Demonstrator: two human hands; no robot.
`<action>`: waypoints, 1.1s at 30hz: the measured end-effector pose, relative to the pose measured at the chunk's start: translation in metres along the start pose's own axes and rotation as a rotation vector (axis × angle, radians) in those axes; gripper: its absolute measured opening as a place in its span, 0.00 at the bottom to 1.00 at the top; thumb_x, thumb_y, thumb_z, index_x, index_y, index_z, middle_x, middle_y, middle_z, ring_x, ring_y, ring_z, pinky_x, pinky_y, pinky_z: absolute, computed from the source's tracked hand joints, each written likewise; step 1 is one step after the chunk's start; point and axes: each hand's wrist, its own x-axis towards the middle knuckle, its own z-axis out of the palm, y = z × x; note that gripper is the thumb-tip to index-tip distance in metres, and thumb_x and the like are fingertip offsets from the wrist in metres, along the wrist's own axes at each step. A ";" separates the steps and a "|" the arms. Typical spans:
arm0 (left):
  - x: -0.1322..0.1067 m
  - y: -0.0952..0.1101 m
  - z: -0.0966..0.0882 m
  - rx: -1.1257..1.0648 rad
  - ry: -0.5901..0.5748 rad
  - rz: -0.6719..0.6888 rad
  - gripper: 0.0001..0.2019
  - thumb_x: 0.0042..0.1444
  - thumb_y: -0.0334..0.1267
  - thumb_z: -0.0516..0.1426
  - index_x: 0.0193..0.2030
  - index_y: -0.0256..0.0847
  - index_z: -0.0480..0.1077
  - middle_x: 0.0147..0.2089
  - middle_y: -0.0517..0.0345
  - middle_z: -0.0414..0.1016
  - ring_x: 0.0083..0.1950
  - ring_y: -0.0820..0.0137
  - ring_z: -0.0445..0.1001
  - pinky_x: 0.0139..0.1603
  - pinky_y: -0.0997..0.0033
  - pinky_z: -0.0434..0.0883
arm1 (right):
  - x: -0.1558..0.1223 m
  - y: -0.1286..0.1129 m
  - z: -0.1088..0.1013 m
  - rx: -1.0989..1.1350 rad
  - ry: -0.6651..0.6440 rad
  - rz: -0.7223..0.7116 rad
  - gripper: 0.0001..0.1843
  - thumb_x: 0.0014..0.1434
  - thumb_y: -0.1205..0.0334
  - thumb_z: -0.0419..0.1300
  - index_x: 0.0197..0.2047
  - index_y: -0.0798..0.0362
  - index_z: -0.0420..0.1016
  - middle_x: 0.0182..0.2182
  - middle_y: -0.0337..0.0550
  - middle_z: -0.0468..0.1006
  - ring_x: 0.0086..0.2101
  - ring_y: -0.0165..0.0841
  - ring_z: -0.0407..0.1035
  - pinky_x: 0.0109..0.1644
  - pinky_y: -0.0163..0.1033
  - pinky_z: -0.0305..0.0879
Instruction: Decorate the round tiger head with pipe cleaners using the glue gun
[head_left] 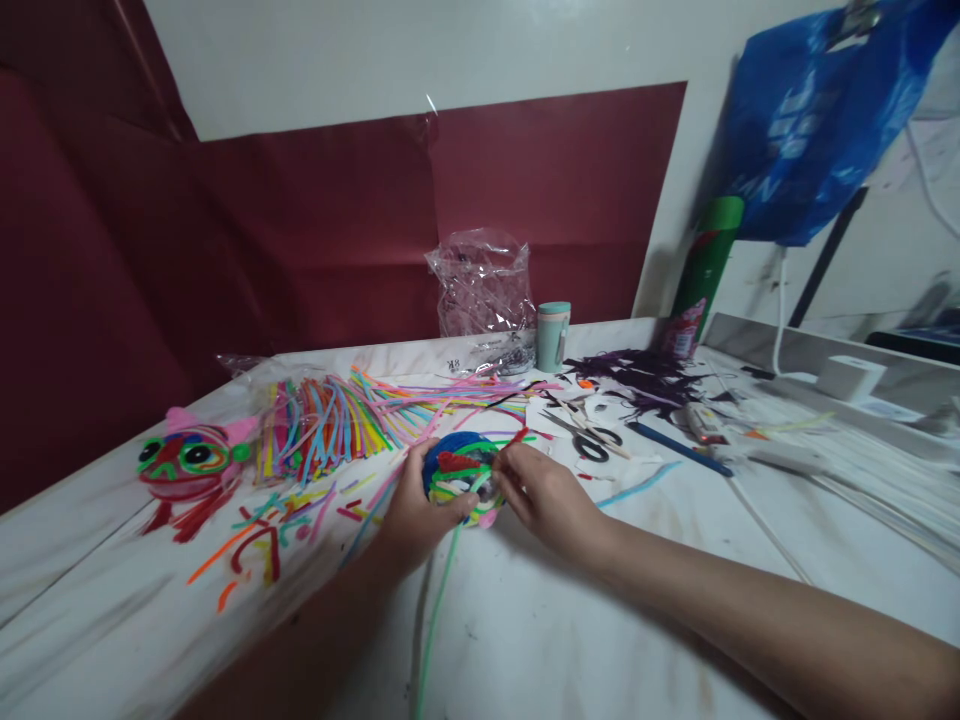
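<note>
My left hand (420,515) wraps round the near-left side of a round craft piece (460,470) covered in blue, green, yellow and red fuzzy strips. Part of its surface looks clear or silvery. At its right side my right hand (544,495) is closed, fingertips pinching a red pipe cleaner (517,437) whose end sticks up above them. How the strip meets the piece is hidden by the fingers. A long green pipe cleaner (439,610) trails from beneath the piece toward the table's near edge.
A pink-eared fish-like craft face (187,460) sits at left, near cut pipe cleaner bits (270,540) and a bundle of pipe cleaners (322,425). Scissors (589,440), a blue stick (679,448), purple shreds (645,380), a mint cup (553,338) and a green can (705,270) lie or stand rightward.
</note>
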 end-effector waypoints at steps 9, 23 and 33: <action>0.000 0.000 0.000 -0.006 -0.013 0.033 0.35 0.40 0.42 0.65 0.54 0.39 0.55 0.51 0.46 0.69 0.52 0.57 0.71 0.54 0.55 0.67 | 0.001 0.000 0.001 0.055 0.014 0.031 0.07 0.60 0.68 0.51 0.30 0.51 0.63 0.25 0.40 0.70 0.26 0.32 0.66 0.30 0.34 0.62; 0.003 -0.002 0.000 -0.031 0.107 -0.013 0.32 0.37 0.40 0.65 0.52 0.41 0.60 0.48 0.51 0.71 0.50 0.58 0.71 0.51 0.58 0.68 | -0.006 0.003 0.000 -0.028 0.095 -0.273 0.11 0.63 0.69 0.50 0.47 0.55 0.69 0.33 0.49 0.75 0.33 0.36 0.71 0.34 0.38 0.71; 0.004 -0.006 -0.001 -0.077 0.118 -0.002 0.30 0.39 0.37 0.64 0.52 0.41 0.62 0.47 0.53 0.72 0.47 0.61 0.73 0.49 0.61 0.69 | -0.010 0.012 0.008 0.038 0.115 -0.358 0.22 0.63 0.72 0.50 0.60 0.51 0.61 0.38 0.50 0.72 0.36 0.36 0.69 0.37 0.41 0.73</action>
